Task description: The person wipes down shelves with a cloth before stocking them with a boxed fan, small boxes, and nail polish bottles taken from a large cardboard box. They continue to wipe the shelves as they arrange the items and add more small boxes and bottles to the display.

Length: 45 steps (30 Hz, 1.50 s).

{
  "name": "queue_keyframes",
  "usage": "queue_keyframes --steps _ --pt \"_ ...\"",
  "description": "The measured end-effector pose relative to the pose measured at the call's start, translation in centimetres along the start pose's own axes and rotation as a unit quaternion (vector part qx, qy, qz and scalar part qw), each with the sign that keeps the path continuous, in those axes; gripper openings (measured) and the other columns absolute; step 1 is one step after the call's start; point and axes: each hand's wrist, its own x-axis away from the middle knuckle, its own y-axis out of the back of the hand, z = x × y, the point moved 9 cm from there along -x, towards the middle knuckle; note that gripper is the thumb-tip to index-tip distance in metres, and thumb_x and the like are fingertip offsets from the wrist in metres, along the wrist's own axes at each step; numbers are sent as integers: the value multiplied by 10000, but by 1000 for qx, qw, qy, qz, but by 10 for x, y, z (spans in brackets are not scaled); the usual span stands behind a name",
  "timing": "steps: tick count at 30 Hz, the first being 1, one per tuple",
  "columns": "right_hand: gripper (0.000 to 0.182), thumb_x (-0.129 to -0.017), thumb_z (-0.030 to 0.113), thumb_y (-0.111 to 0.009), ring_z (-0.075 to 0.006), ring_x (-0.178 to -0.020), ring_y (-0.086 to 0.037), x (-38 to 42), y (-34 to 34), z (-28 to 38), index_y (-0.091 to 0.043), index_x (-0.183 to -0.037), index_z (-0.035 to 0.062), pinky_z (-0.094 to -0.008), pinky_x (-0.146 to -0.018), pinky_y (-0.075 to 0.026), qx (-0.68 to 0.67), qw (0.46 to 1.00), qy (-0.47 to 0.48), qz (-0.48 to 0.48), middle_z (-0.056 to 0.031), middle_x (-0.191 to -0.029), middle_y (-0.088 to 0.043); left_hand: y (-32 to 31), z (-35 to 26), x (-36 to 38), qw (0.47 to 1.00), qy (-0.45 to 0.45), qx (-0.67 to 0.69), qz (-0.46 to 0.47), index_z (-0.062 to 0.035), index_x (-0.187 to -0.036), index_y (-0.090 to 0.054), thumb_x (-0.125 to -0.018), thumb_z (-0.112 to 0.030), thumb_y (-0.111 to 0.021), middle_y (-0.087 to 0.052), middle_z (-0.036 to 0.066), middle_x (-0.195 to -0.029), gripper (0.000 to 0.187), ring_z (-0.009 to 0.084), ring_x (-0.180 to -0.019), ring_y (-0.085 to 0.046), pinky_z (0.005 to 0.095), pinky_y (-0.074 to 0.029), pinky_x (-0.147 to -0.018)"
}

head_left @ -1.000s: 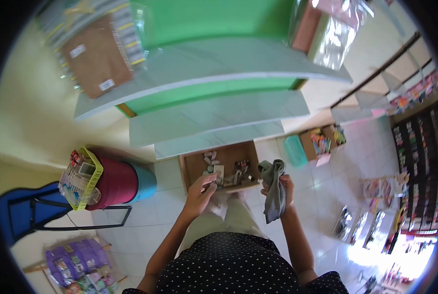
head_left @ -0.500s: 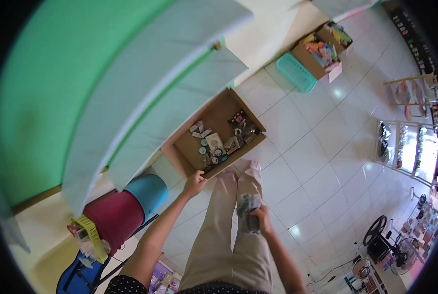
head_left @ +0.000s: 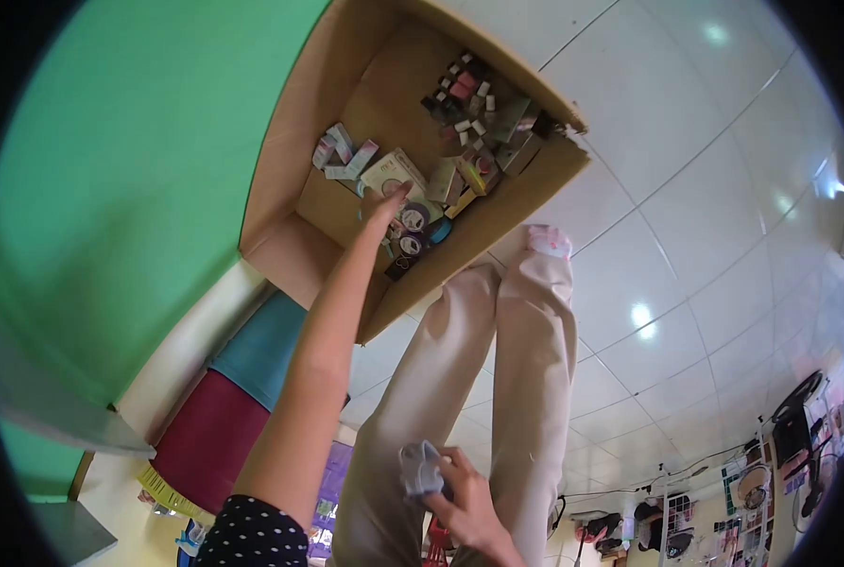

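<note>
An open cardboard box (head_left: 507, 198) of small goods stands in front of my legs. My left hand (head_left: 384, 204) is down inside it, fingers stretched over a flat cream carton (head_left: 392, 172). Beside that hand lie round dark jars with white labels (head_left: 409, 246) and a blue round container (head_left: 440, 231). Small white cartons (head_left: 351, 161) are further left, and small bottles with black or white caps (head_left: 462, 87) fill the far right corner. Low over my lap, my right hand (head_left: 469, 496) is closed on a crumpled grey cloth (head_left: 421, 469).
A green wall (head_left: 148, 189) rises at the left. Teal (head_left: 259, 350) and maroon (head_left: 209, 439) containers stand near my left arm. White floor tiles (head_left: 668, 198) spread to the right, with shelves of goods (head_left: 724, 510) at lower right.
My left hand has let go of the box's near rim and reached inside among the goods. The view has come closer to the box. My right hand still holds the cloth.
</note>
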Motion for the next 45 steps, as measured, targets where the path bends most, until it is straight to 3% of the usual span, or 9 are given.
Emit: queue_keyframes --steps 6,14,18,25,30,35,38,41,45 --pt "463 -618 191 -543 -375 -902 -480 -5 -11 21 -483 -1015 -38 -393 -764 -397 -45 998 -20 28 -207 -1004 -451 13 49 -33 914 230 -45 -330 64 -1219 -215 -507 -435 -754 -354 260 -1202 1024 336 -1096 -408 394 -374 -879" --pt "492 -595 189 -542 -410 -881 -458 -12 -12 29 -468 -1009 -68 -410 -751 -385 -51 999 1 -10 -245 -956 -439 -7 -68 28 874 -176 -132 -433 33 -1100 -330 -475 -291 -781 -421 218 -1085 836 322 -1016 -435 368 -360 -859" --pt "465 -612 199 -547 -398 -847 -477 -10 -9 27 -481 -982 -77 -407 -729 -396 -54 998 14 -29 -243 -950 -455 21 -74 21 856 -219 -27 -467 26 -1116 -317 -487 -287 -781 -392 203 -1094 841 294 -1041 -405 362 -341 -874" --pt "387 -648 145 -538 -328 -823 -507 0 -30 -20 -498 -980 -49 -335 -728 -413 -88 996 -1 16 -161 -976 -469 58 -96 57 882 -222 292 -296 -10 -1154 -285 -588 -274 -727 -404 129 -1029 766 180 -841 -506 298 -465 -557" --pt "325 -631 79 -522 -225 -777 -495 28 -7 -42 -509 -921 -67 -281 -699 -393 -148 988 -3 -54 -137 -889 -469 35 -116 148 892 -213 395 -60 -35 -1214 -325 -679 -416 -606 -425 99 -1166 715 222 -1079 -409 337 -271 -958" --pt "373 -630 47 -488 -193 -898 -472 91 50 37 -481 -987 -62 -262 -788 -367 -228 964 49 -128 -120 -1014 -446 -28 -114 296 814 -177 508 221 -48 -1287 -227 -711 -541 -486 -354 159 -1260 801 289 -1126 -392 396 -319 -942" --pt "445 -659 153 -543 -244 -979 -445 146 58 125 -451 -1038 -62 -300 -850 -336 -75 957 238 -149 -150 -1078 -420 -64 -105 401 823 -166 489 236 -60 -1310 -179 -623 -766 -354 -289 204 -1285 1001 324 -1164 -336 413 -264 -981" --pt "824 -600 585 -584 -240 -1042 -348 199 29 192 -427 -1062 -79 -324 -902 -267 19 928 347 -132 -141 -1093 -349 -74 -159 519 789 -229 492 287 -52 -1259 -268 -674 -669 -409 -382 129 -1219 863 241 -1091 -413 364 -349 -907" --pt "610 -719 396 -583 -272 -1090 -354 277 -20 253 -410 -1079 -65 -346 -911 -284 -11 893 444 -75 -167 -1137 -382 -28 -200 631 884 -267 366 120 -43 -1186 -376 -762 -424 -562 -498 81 -1086 600 188 -971 -510 318 -439 -809"
